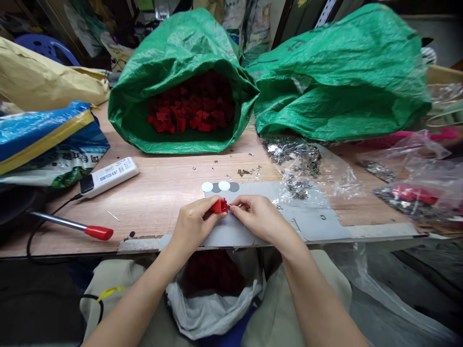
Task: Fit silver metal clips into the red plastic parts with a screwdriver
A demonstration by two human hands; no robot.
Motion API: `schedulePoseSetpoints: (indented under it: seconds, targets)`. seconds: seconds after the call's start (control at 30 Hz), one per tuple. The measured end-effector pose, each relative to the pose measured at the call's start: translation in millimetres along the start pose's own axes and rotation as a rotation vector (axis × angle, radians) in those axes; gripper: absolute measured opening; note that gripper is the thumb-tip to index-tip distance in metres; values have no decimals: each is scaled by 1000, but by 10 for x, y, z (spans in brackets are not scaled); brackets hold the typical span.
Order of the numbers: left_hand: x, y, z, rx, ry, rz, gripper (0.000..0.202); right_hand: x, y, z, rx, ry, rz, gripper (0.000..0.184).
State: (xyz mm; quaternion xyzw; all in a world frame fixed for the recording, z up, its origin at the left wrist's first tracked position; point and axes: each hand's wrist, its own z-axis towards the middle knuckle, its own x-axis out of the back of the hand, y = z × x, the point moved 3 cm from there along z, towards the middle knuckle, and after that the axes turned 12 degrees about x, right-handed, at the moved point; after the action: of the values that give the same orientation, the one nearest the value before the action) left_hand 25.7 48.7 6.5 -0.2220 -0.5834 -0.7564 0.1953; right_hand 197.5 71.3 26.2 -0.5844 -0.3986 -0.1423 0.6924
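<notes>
Two hands meet over the near edge of the grey sheet (318, 224) that lies on the wooden table (155, 193). Your left hand (193, 221) is closed on a small red plastic part (219, 206), thumb and fingers gripping it just above the sheet, and your right hand (258, 217) has thumb and forefinger pinched together against that part's right end; whether something tiny sits between those fingertips cannot be told. At the sheet's far edge lie a few round discs (207, 186), white and grey, side by side. Beyond the sheet an open green sack (173, 53) lies on its side, its mouth showing a heap of red pieces (191, 111); a second green sack (343, 72) rests beside it, behind the sheet's right half. A clear plastic bag (307, 164) with small metal bits overlaps the sheet's right part. Left of the sheet lie a white device (110, 176) with a black cable and, nearer you, a red-handled tool (98, 233). Below the sheet's near edge, in your lap, a white bag (213, 308) holds dark red contents.
</notes>
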Motion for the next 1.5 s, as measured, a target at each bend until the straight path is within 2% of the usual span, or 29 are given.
schedulePoseSetpoints:
  seconds: [0.17,0.4,0.53,0.67,0.73,0.8,0.87,0.97,1.1,1.17,1.27,1.37,1.5]
  targets:
    - [-14,34,-3,-87,46,70,15,7,-173,-7,-20,0,-210,18]
    - [-9,74,29,-93,6,33,8,8,-237,49,-46,-68,-333,18]
    - [-11,72,38,-93,-4,39,8,26,-185,65,10,-71,-265,17]
    - [-48,49,9,-63,5,31,9,45,-42,85,90,-64,-72,14]
    - [-59,27,0,5,19,-15,15,42,63,85,88,-101,100,13]
    - [-53,-11,12,139,-1,-159,18,29,163,72,38,-165,303,19]
    - [-17,-61,41,315,-29,-417,24,26,212,57,8,-179,474,31]
    - [81,-118,87,537,-20,-873,36,30,152,53,107,-63,588,48]
    - [167,-107,118,672,-73,-1327,33,-97,-59,48,326,25,505,50]
    - [149,-79,111,774,-170,-1461,27,-178,-150,44,440,77,388,47]
    - [96,-31,83,941,-306,-1610,34,-247,-227,37,575,192,264,43]
    - [66,-10,64,1021,-352,-1693,39,-266,-252,29,606,253,214,41]
    - [25,-31,58,1032,-375,-1745,38,-267,-277,16,598,293,146,41]
